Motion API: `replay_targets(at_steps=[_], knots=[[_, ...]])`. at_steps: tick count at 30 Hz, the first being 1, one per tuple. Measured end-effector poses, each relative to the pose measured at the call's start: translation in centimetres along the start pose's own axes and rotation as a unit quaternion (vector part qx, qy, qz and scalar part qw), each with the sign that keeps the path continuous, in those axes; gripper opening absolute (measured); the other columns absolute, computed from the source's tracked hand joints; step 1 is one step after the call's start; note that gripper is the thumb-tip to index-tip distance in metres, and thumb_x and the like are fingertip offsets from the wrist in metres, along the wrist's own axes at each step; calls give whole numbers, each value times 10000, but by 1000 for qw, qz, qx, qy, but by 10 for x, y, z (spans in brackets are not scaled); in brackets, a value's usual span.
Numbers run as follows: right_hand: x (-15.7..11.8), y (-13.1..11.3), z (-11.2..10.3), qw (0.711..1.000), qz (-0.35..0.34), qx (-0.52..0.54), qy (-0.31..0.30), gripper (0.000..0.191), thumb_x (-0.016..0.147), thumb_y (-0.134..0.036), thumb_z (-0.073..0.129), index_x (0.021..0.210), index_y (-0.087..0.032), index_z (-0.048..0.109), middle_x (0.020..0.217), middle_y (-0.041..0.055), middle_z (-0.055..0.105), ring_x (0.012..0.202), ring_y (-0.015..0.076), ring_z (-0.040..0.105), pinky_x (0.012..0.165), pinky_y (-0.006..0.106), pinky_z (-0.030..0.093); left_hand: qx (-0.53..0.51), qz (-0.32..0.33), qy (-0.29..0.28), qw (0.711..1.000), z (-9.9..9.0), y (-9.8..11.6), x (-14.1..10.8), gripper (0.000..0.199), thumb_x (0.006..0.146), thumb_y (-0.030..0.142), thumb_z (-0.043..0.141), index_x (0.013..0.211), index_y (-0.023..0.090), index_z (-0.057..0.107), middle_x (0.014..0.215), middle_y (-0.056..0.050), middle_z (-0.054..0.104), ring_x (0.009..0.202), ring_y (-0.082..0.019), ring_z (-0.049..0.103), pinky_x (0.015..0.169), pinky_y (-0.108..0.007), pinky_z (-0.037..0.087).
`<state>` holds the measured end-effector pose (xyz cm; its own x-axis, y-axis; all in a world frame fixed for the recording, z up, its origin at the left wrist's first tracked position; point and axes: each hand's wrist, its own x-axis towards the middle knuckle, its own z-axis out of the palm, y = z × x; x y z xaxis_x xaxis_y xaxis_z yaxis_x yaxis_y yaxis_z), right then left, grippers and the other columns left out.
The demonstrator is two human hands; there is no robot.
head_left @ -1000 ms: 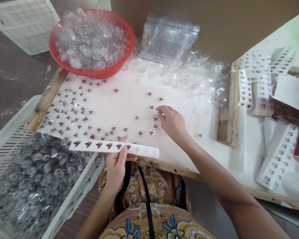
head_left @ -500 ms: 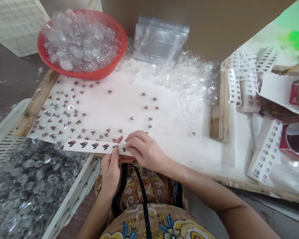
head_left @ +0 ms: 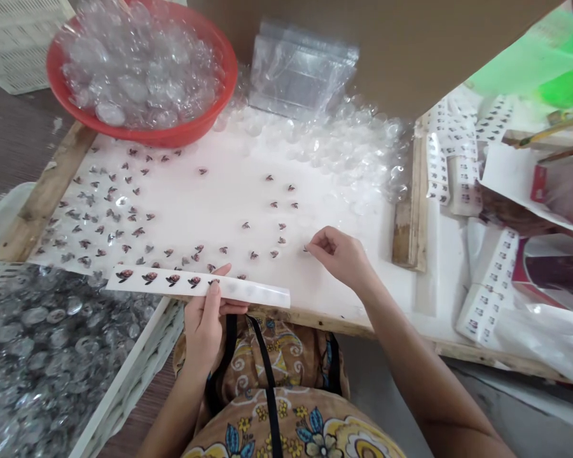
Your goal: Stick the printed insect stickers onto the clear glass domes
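Note:
My left hand (head_left: 205,324) grips a long white sticker strip (head_left: 195,285) at the board's near edge; several small flower stickers remain on its left part. My right hand (head_left: 341,254) hovers over the white board (head_left: 229,197), thumb and forefinger pinched on one tiny sticker (head_left: 306,249), just right of the stuck-down glass domes (head_left: 267,222). Many small sticker-backed domes (head_left: 109,210) lie scattered over the board's left half.
A red bowl (head_left: 138,70) of clear domes stands at the back left. Loose clear domes (head_left: 353,146) and plastic bags (head_left: 300,70) lie at the back. A white crate (head_left: 38,356) of domes sits at the left. Sticker strips (head_left: 486,299) pile at the right.
My right hand came back to the strip, peeled off one sticker, then moved right and out over the board with it. The strip holds one sticker fewer.

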<state>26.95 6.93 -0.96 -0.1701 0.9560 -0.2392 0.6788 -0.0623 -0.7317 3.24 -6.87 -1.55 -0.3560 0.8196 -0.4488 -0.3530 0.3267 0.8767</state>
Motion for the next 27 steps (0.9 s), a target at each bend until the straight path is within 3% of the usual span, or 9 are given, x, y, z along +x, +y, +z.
replay_targets(at_steps=[5,8,12,14,18,21,24,27], knots=[[3,-4,5,1000,-2,-29,-9,95,786,-296,616,743,-217,586,650,-9,622,572,132,521,574,272,393,-3,4,-1,1000,-1,0,1,565,897,535,612,1266,112,680,845,-91,777,706,-244,758,601,-321,634],[2,-4,12,996,-40,-79,-1,52,807,-245,589,764,-215,588,685,3,625,609,146,547,611,279,402,0,5,1,1000,-1,-1,2,586,883,550,623,1265,110,681,842,-92,777,676,-239,752,562,-310,624],[-2,-6,25,982,-106,-153,18,108,862,-203,531,815,-203,627,932,82,648,695,167,586,653,301,410,5,18,1,1000,-1,-3,2,573,892,543,615,1267,115,680,903,-102,781,657,-225,744,550,-308,620],[-3,-7,29,981,-115,-155,5,105,875,-197,533,862,-200,637,1000,98,656,714,177,607,662,309,422,8,15,-6,1000,-1,-2,1,588,896,544,609,1305,124,659,886,-98,780,669,-229,745,568,-318,627],[-5,-13,29,981,-112,-156,4,202,890,-155,519,1054,-214,620,922,80,716,799,236,649,664,326,436,10,0,-23,1000,-1,3,-1,702,873,571,630,1422,138,569,802,-83,768,706,-259,751,604,-349,639],[-11,-31,32,978,-158,-136,22,139,924,-205,529,1007,-217,640,978,110,720,884,261,651,719,365,470,17,-8,-27,999,-1,8,-2,780,843,599,656,1468,153,521,795,-84,765,745,-288,754,610,-361,641],[-22,-61,45,978,-202,0,-55,158,903,-286,627,1047,-222,640,1027,86,709,879,215,659,747,346,515,38,-9,-38,999,-1,10,-2,756,850,604,646,1466,182,527,862,-95,774,786,-296,756,624,-366,643],[-27,-87,63,953,-231,112,-164,212,884,-212,642,1094,-240,631,1051,35,711,889,160,663,792,303,530,37,12,-36,999,-2,8,0,670,878,572,629,1428,194,566,1060,-118,766,925,-296,746,697,-362,646]])
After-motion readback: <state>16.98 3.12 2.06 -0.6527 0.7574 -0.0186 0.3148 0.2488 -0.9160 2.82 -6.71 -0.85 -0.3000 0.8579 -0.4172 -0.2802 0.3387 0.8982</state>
